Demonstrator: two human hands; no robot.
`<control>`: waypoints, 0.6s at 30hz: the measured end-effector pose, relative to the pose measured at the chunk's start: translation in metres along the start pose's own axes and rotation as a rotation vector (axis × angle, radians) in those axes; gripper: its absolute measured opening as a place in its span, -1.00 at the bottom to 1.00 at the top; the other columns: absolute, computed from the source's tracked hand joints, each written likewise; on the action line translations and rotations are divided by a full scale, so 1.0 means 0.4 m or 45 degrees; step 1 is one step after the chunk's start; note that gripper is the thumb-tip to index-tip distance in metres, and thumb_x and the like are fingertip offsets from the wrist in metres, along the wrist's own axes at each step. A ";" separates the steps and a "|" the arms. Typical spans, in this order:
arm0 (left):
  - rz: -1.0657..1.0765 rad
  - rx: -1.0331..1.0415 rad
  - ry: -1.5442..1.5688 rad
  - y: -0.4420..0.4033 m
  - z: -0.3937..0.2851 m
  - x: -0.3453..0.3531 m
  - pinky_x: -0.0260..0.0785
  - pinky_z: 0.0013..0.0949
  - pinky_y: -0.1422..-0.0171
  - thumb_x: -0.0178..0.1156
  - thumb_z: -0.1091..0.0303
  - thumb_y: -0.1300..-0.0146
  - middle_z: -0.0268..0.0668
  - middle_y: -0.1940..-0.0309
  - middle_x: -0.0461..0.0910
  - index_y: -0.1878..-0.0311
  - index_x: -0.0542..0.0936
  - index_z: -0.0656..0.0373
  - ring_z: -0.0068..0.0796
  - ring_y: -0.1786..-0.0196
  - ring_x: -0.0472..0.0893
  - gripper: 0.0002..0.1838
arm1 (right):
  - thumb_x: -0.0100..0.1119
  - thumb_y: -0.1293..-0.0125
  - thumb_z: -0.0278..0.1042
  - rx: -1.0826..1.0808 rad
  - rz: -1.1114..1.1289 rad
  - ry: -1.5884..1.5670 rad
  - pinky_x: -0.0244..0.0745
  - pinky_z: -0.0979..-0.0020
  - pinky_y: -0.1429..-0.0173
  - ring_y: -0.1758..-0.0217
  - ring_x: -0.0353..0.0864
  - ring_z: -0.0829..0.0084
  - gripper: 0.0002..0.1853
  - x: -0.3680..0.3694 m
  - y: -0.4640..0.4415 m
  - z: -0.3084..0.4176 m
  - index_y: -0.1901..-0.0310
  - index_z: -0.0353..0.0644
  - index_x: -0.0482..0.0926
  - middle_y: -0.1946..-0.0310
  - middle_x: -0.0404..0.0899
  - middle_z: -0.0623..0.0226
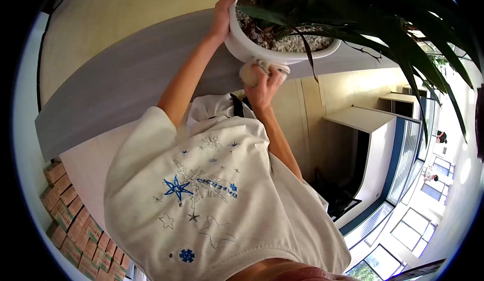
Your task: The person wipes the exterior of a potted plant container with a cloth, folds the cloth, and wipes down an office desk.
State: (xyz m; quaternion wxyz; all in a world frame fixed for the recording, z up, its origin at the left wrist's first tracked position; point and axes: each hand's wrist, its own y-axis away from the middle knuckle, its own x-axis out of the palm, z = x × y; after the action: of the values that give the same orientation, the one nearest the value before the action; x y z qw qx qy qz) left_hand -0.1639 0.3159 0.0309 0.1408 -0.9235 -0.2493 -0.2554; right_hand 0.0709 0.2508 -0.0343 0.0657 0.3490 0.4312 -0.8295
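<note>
A white oval plant pot [239, 46] stands on a grey surface [131, 69]. It holds pale pebbles [287, 44] and a plant with long dark leaves [353, 11]. My left hand [222, 19] grips the left end of the pot, with its fingertips along the rim. Bunched in my right hand [262, 88] is a whitish cloth [249, 73], pressed against the near outer side of the pot, just below the rim. The fingers of my right hand are curled into the cloth.
Stacked cardboard boxes [75, 215] fill the lower left. A pale counter or cabinet [360, 117] is at the right, near windows [411, 230]. Two people [441, 137] appear far off at the right. Long leaves overhang the pot's right side.
</note>
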 end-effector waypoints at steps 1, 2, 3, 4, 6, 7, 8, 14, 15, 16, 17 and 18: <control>0.014 -0.019 0.012 0.002 -0.006 -0.002 0.49 -0.39 -0.25 -0.04 0.21 -0.53 -0.37 -0.24 0.67 -0.47 0.57 0.00 -0.53 -0.15 0.66 -0.49 | 0.54 0.16 -0.54 0.042 -0.070 -0.047 0.36 -0.10 -0.28 -0.21 0.46 -0.09 -0.33 -0.013 -0.020 0.013 -0.11 0.07 0.62 -0.17 0.42 0.00; 0.081 0.036 0.011 -0.001 0.007 -0.016 0.50 -0.33 -0.22 0.15 0.08 -0.54 -0.36 -0.25 0.62 -0.54 0.49 0.02 -0.49 -0.12 0.62 -0.43 | 0.56 0.19 -0.54 0.083 -0.138 -0.098 0.36 -0.09 -0.28 -0.22 0.45 -0.11 -0.29 -0.025 -0.040 0.027 -0.12 0.07 0.60 -0.18 0.41 -0.02; 0.089 0.039 0.068 -0.009 0.028 -0.033 0.50 -0.34 -0.23 0.16 0.08 -0.54 -0.35 -0.25 0.62 -0.54 0.49 0.03 -0.48 -0.13 0.62 -0.43 | 0.57 0.22 -0.54 0.131 -0.208 -0.147 0.36 -0.09 -0.28 -0.23 0.44 -0.12 -0.26 -0.039 -0.061 0.045 -0.14 0.06 0.59 -0.19 0.39 -0.05; 0.103 0.038 0.124 -0.023 0.050 -0.050 0.50 -0.34 -0.23 0.17 0.08 -0.53 -0.35 -0.24 0.62 -0.54 0.49 0.03 -0.47 -0.14 0.62 -0.42 | 0.58 0.25 -0.55 0.173 -0.241 -0.166 0.35 -0.10 -0.29 -0.25 0.42 -0.17 -0.19 -0.045 -0.091 0.071 -0.18 0.06 0.53 -0.21 0.36 -0.09; 0.042 -0.008 0.134 -0.050 0.106 -0.097 0.50 -0.33 -0.26 0.18 0.07 -0.52 -0.33 -0.24 0.62 -0.54 0.49 0.03 -0.45 -0.17 0.62 -0.41 | 0.59 0.24 -0.55 0.108 -0.238 -0.149 0.36 -0.12 -0.28 -0.26 0.41 -0.18 -0.20 0.003 -0.047 0.023 -0.16 0.05 0.53 -0.20 0.37 -0.09; -0.035 -0.044 0.090 -0.068 0.139 -0.134 0.50 -0.31 -0.27 0.20 0.06 -0.51 -0.32 -0.24 0.62 -0.54 0.48 0.03 -0.43 -0.18 0.62 -0.40 | 0.60 0.24 -0.55 0.069 -0.242 -0.137 0.36 -0.13 -0.28 -0.27 0.41 -0.18 -0.21 0.022 -0.025 -0.002 -0.16 0.04 0.53 -0.19 0.37 -0.10; -0.110 -0.077 0.046 -0.082 0.156 -0.144 0.50 -0.29 -0.28 0.21 0.06 -0.50 -0.31 -0.24 0.62 -0.55 0.47 0.02 -0.41 -0.19 0.62 -0.39 | 0.57 0.21 -0.59 0.080 -0.225 -0.137 0.36 -0.16 -0.29 -0.29 0.40 -0.22 -0.18 0.034 -0.013 -0.005 -0.19 0.01 0.47 -0.17 0.37 -0.12; -0.164 -0.113 -0.060 0.012 -0.001 0.019 0.46 -0.29 -0.38 -0.05 0.18 -0.62 -0.37 -0.29 0.65 -0.55 0.49 -0.02 -0.47 -0.29 0.62 -0.49 | 0.43 0.07 -0.63 0.493 -0.184 -0.410 0.33 -0.14 -0.35 -0.26 0.35 -0.23 -0.27 0.036 0.014 0.011 -0.19 -0.13 0.35 -0.17 0.26 -0.11; -0.155 -0.134 -0.087 0.013 -0.009 0.021 0.46 -0.29 -0.40 -0.07 0.14 -0.65 -0.37 -0.32 0.63 -0.54 0.49 -0.01 -0.46 -0.31 0.60 -0.50 | 0.42 0.06 -0.64 0.528 -0.199 -0.429 0.33 -0.11 -0.36 -0.26 0.34 -0.21 -0.29 0.024 -0.005 0.020 -0.18 -0.14 0.35 -0.16 0.25 -0.09; -0.147 -0.154 -0.115 0.014 -0.015 0.022 0.46 -0.28 -0.42 -0.09 0.10 -0.68 -0.37 -0.35 0.60 -0.54 0.49 -0.01 -0.45 -0.34 0.59 -0.50 | 0.40 0.06 -0.62 0.525 -0.254 -0.422 0.30 -0.06 -0.39 -0.25 0.34 -0.14 -0.30 0.006 -0.035 0.029 -0.17 -0.16 0.33 -0.14 0.25 -0.05; -0.110 -0.115 -0.072 0.010 -0.014 0.023 0.45 -0.27 -0.43 -0.10 0.08 -0.69 -0.36 -0.35 0.60 -0.54 0.49 0.00 -0.45 -0.34 0.58 -0.50 | 0.37 0.05 -0.61 0.521 -0.303 -0.419 0.27 -0.01 -0.43 -0.25 0.33 -0.07 -0.32 -0.014 -0.064 0.035 -0.16 -0.19 0.32 -0.13 0.25 -0.02; -0.079 -0.083 -0.032 0.011 -0.008 0.020 0.44 -0.27 -0.44 -0.11 0.05 -0.69 -0.36 -0.35 0.60 -0.53 0.50 0.01 -0.45 -0.35 0.58 -0.49 | 0.34 0.04 -0.60 0.525 -0.345 -0.416 0.24 0.04 -0.46 -0.25 0.33 -0.01 -0.34 -0.034 -0.085 0.044 -0.16 -0.21 0.31 -0.12 0.25 0.02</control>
State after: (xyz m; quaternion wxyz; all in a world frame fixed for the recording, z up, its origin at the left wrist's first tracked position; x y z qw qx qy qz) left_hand -0.1570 0.3142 0.0375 0.0996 -0.9225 -0.2709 -0.2561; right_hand 0.0580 0.2560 0.0040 -0.0493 0.1562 0.2800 -0.9459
